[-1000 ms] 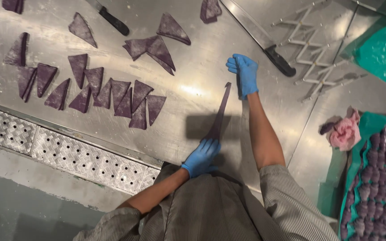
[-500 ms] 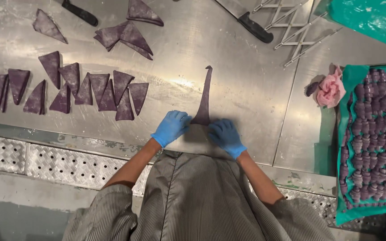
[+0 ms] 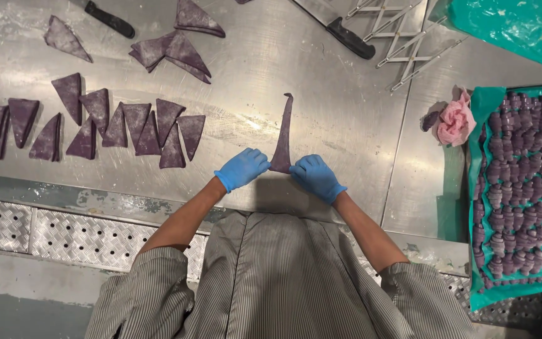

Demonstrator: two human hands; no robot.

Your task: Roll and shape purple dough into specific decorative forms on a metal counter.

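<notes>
Head view: gloved hands on a purple dough triangle (image 3: 282, 135).
Left hand (image 3: 241, 168) and right hand (image 3: 316, 177) pinch its wide base corners.

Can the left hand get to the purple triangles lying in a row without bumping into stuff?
Probably yes. The left hand rests at the wide end of the stretched dough strip, and the row of triangles lies just to its left. Only bare steel table lies between them, so nothing blocks the way.

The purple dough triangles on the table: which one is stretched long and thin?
The dough triangle between the left hand and right hand. It is a narrow strip with a curled tip; the others, up and to the left, are short and wide.
</notes>
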